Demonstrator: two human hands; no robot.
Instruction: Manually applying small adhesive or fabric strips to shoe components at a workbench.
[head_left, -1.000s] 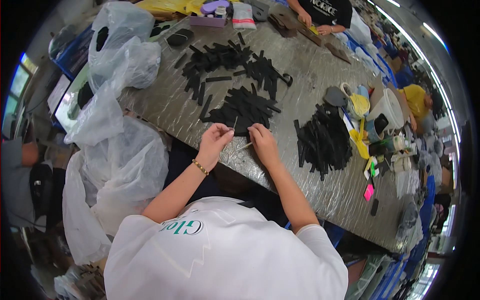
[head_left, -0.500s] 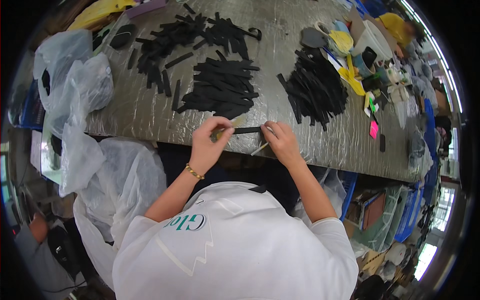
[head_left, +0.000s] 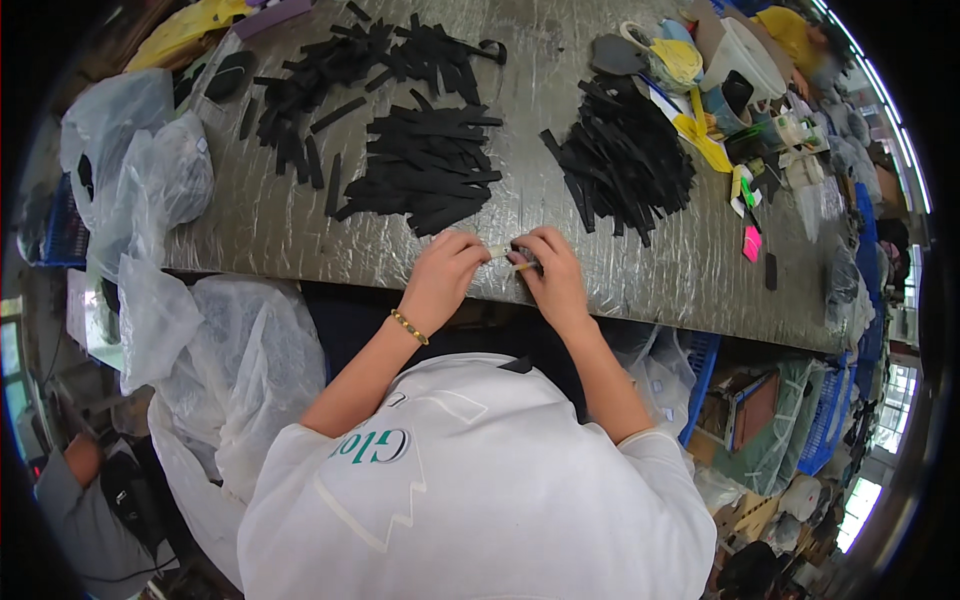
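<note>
Close to the table's front edge, my left hand [head_left: 445, 270] is closed, its fingertips pinching a small pale strip [head_left: 498, 252]. My right hand [head_left: 553, 275], also closed, faces it a short gap away. A thin pale stick [head_left: 525, 266] pokes out from the right fingers, and a dark bit shows beside them; most of that piece is hidden. Beyond my hands lies a neat pile of black fabric strips [head_left: 430, 165]. A second strip pile [head_left: 625, 155] is to its right, and looser black strips [head_left: 320, 85] are scattered at the far left.
The metal-looking table [head_left: 690, 275] ends just before my body. At right stand a white bucket [head_left: 745, 70], yellow scissors-like tool [head_left: 705, 145] and a pink tag [head_left: 752, 243]. Clear plastic bags [head_left: 250, 350] hang at left. A person in yellow [head_left: 790, 40] is at the far right.
The black strip that stretched between my hands is now mostly out of sight, and a pale strip shows there. My hands have come closer together. The view has shifted slightly.
</note>
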